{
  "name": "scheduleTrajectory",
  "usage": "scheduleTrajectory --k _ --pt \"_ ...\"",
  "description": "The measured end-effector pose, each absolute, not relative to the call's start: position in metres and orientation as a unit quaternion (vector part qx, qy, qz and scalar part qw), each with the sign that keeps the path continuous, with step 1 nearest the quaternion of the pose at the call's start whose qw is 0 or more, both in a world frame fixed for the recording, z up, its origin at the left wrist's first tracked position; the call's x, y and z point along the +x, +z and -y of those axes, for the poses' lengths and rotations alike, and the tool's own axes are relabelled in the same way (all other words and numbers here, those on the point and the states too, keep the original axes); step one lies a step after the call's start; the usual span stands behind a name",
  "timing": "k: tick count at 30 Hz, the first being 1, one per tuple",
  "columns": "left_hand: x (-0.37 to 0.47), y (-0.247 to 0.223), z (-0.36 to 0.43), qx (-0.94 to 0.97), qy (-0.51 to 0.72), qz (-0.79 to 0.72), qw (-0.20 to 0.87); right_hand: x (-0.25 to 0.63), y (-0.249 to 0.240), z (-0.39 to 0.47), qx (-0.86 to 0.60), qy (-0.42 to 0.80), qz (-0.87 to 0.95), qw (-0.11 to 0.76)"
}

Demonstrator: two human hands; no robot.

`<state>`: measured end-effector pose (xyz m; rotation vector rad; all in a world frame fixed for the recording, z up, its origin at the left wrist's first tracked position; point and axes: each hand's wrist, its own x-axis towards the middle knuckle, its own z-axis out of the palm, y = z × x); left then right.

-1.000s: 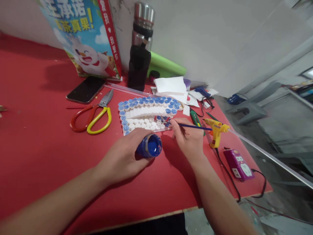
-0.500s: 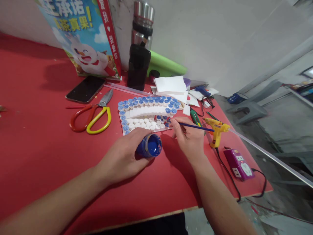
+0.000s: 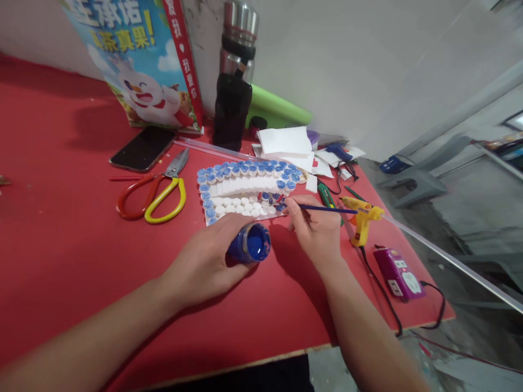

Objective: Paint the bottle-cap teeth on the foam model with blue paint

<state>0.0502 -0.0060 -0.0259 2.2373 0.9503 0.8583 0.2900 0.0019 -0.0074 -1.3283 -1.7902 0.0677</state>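
My left hand (image 3: 216, 256) is wrapped around a small glass jar of blue paint (image 3: 256, 243), its open mouth tilted toward me. Between the thumb and fingers of my right hand (image 3: 314, 231) is a thin dark-blue paintbrush (image 3: 327, 209). Its tip end points left at the craft piece (image 3: 241, 186), though I cannot make out the bristles clearly. That piece carries many small round pellets, blue along the top and left edges and white in the lower middle. A band of white strips (image 3: 245, 187) crosses its centre. Some pellets near the brush look dark blue.
Left of the piece lie scissors (image 3: 163, 196) and a phone (image 3: 143, 148). A steel bottle (image 3: 235, 76) and a printed bag (image 3: 143, 65) stand behind. To the right are a yellow glue gun (image 3: 362, 218), a green cutter (image 3: 327, 197) and a purple power box (image 3: 399, 273) with cords.
The brush and the fingers of my right hand have shifted very slightly at the piece's right side. My left hand and the paint jar stay in place.
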Motion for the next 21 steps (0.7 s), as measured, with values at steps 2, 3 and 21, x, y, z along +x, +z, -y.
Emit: scheduleTrajectory --k 2,3,21 --pt "0.0502 -0.026 0.006 0.833 0.32 -0.356 0.277 0.2907 -0.0055 -0.0003 -0.538 0.018 0.72 0.438" --pt "0.0503 -0.026 0.006 0.833 0.321 -0.357 0.276 0.2912 -0.0047 0.0005 -0.54 0.011 0.719 0.438" --pt "0.0509 -0.0233 0.006 0.832 0.313 -0.357 0.288 0.2895 -0.0036 0.001 -0.542 -0.021 0.716 0.44"
